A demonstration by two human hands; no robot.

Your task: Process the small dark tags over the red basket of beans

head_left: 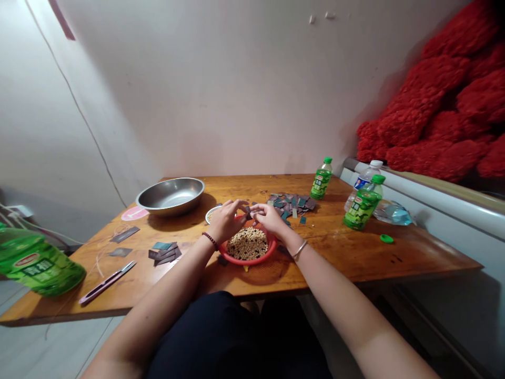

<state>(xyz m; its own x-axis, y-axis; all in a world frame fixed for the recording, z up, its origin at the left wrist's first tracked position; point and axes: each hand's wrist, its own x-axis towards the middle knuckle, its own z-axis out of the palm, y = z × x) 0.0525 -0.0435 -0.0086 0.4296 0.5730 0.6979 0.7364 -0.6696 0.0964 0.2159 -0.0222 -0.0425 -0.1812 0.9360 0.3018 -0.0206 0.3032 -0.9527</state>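
Above the far side of a red plastic basket [273, 250], my left hand [226, 223] and my right hand [269, 217] meet with their fingertips pinched together. Between them is a small dark piece [248, 212], which looks like the flat dark rectangles on the table; the fingers partly hide it. Pale round beans [248, 245] with some dark bits among them fill the basket. Just behind my left hand, a small white bowl [209, 215] with similar beans is partly covered. Dark and green flat pieces [294, 204] lie in a loose heap beyond my right hand.
A steel basin [171, 197] stands at the back left. A stack of dark pieces [165, 255] and a pink-handled knife or scissors [107, 282] lie on the left. Green bottles [363, 204] stand on the right, a large bottle [39, 266] at far left. Red bundles [434, 105] are piled at right.
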